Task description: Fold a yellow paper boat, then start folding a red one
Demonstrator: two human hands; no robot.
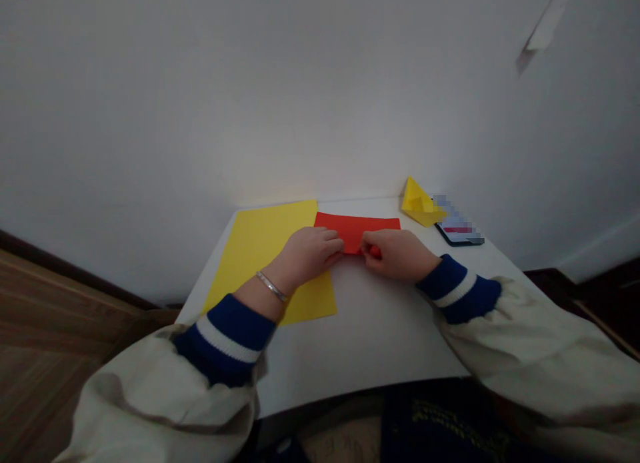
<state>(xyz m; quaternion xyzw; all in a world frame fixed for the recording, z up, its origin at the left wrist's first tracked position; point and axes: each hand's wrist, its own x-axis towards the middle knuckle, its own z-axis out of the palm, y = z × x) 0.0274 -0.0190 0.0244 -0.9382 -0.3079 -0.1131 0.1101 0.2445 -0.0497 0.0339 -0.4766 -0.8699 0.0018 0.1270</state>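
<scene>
A sheet of red paper [356,228], folded or narrow in shape, lies flat across the middle of the table. My left hand [314,251] is closed at its near left edge, fingers curled and pressed on the paper. At the near right edge, my right hand [393,253] pinches the paper, and a bit of red shows between its fingers. Part of the red paper is hidden under both hands. Beneath my left wrist a large sheet of yellow paper [255,249] lies flat, its right side next to the red paper.
A folded yellow paper boat [419,206] stands at the back right, touching or overlapping a phone [457,229] with a blurred screen. The white table [370,343] meets the wall [300,96] at the back. Wooden furniture [55,343] is at the left.
</scene>
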